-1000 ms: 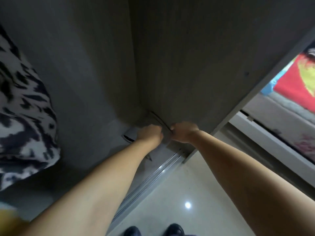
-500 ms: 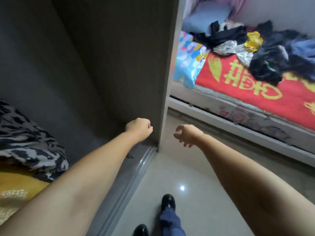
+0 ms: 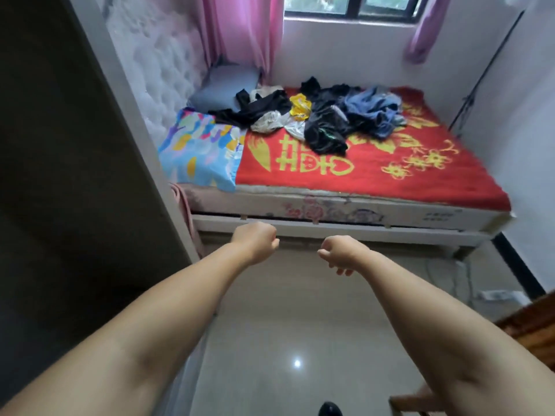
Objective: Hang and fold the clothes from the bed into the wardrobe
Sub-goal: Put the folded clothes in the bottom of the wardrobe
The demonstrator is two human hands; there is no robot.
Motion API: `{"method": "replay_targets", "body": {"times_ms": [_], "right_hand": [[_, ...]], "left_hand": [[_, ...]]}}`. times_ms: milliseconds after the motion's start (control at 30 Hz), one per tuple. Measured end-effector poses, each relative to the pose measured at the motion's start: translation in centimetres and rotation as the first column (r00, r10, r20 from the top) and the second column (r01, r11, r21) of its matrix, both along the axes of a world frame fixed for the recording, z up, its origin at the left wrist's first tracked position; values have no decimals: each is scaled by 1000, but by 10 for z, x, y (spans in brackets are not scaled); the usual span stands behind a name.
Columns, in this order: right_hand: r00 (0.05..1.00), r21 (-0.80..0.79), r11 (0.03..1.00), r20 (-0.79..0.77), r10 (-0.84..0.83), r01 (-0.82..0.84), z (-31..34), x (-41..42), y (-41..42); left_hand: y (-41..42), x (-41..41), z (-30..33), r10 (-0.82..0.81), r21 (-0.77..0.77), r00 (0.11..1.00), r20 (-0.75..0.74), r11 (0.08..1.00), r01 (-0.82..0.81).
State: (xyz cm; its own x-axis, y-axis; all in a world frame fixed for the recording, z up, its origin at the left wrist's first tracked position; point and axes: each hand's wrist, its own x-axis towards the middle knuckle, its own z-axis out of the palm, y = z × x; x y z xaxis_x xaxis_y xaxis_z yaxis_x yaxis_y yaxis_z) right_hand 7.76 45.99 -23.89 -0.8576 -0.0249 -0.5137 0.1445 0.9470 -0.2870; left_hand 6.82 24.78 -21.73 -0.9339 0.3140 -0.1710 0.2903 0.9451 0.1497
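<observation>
Bare forearms, no sleeves — one glossy black shoe (image 3: 329, 410)

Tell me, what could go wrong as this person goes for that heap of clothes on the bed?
1. The clothes pile is tangled, dark garments over light ones, so lifting one piece may drag others onto the floor.
2. The pile lies far back on the bed; both hands, left hand and right hand, hold nothing and face a long lean.
3. The glossy floor may be slippery.

White walls (image 3: 345, 49) and pink curtains (image 3: 243, 34) frame a dark-framed window (image 3: 351, 9) above a glossy tiled floor (image 3: 300, 340).
</observation>
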Motion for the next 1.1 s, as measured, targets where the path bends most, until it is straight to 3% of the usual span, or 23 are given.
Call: {"method": "replay_targets", "body": {"times_ms": [400, 767, 1100], "right_hand": [[993, 62, 991, -30, -115, 117, 42, -58, 245], [994, 33, 993, -27, -110, 111, 47, -148, 307], [989, 74, 986, -14, -147, 148, 42, -325, 369]], "left_hand": [[220, -87, 20, -5, 123, 998, 60, 992, -3], [285, -204, 25, 13, 190, 998, 57, 982, -23], [327, -397, -11, -1, 160, 992, 127, 987, -20]]}}
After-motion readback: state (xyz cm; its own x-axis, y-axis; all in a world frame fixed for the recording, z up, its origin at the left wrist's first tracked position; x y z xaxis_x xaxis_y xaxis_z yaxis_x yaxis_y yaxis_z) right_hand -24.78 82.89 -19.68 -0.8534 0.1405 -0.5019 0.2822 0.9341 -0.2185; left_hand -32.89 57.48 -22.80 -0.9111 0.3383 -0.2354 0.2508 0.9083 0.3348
